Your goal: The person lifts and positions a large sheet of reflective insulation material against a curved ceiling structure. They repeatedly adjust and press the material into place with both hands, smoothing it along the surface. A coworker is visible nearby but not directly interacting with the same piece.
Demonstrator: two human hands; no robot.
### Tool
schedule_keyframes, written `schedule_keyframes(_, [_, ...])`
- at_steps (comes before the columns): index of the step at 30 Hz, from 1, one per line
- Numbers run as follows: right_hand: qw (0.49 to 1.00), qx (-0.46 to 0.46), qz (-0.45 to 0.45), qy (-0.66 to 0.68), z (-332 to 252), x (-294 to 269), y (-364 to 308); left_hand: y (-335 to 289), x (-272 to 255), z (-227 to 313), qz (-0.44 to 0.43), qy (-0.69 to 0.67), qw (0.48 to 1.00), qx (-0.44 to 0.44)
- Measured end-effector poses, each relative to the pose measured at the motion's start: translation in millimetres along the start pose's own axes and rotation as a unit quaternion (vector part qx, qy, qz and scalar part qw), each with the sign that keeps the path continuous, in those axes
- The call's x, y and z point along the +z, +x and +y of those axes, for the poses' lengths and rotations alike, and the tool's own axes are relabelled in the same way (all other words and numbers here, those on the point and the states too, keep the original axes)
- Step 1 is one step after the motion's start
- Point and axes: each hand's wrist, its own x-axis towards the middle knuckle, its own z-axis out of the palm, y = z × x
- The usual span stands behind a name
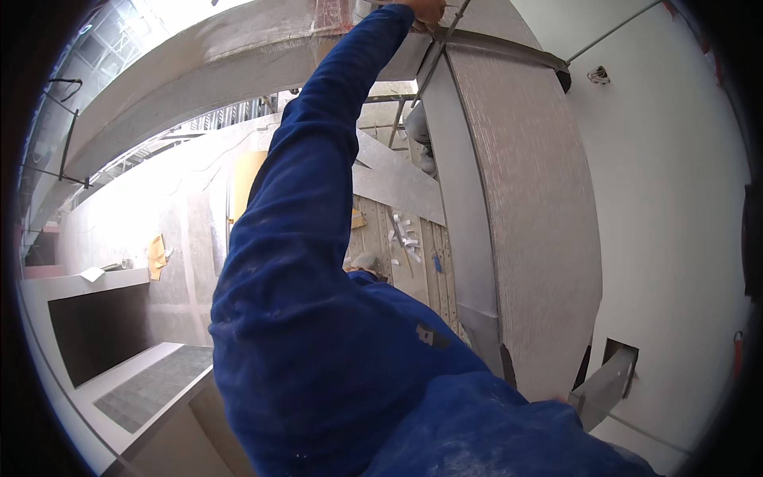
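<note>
My left arm in a dusty blue sleeve stretches up to the top edge, where my left hand [427, 11] is partly cut off. Its fingers look curled; what they hold is hidden. Close to that hand a thin metal rod [439, 49] crosses a dark metal strip [501, 44] on a boxed column with a streaked grey face [536, 183]. My right arm is bent low in the picture, with only a sliver of my right hand [561, 399] showing past the sleeve. Beside it is a flat grey piece [602, 391]; whether I grip it cannot be told.
A long grey beam [199, 79] arches across the upper left. Below lie plank flooring [413, 274] with white scraps [405, 238] and a grey board [397, 179]. The pale wall [668, 207] at right has a square opening [622, 348] and protruding wires [598, 75]. A framed recess [95, 322] stands left.
</note>
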Motion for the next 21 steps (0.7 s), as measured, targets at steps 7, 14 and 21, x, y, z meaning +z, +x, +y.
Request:
schedule_keyframes(7, [0.999,0.024,0.026,-0.006,-11.4,4.3,-0.6,5.4,9.4,-0.6,0.137,0.006,0.99,0.03])
schedule_keyframes(14, [1.0,-0.004,0.02,-0.002,-13.0,1.9,0.4,7.5,9.3,-7.4,0.032,0.044,0.998,0.009])
schedule_keyframes(21, [1.0,0.011,0.019,-0.01,-5.0,-1.2,-4.2,16.4,-3.7,4.7,-0.023,0.061,0.998,0.004])
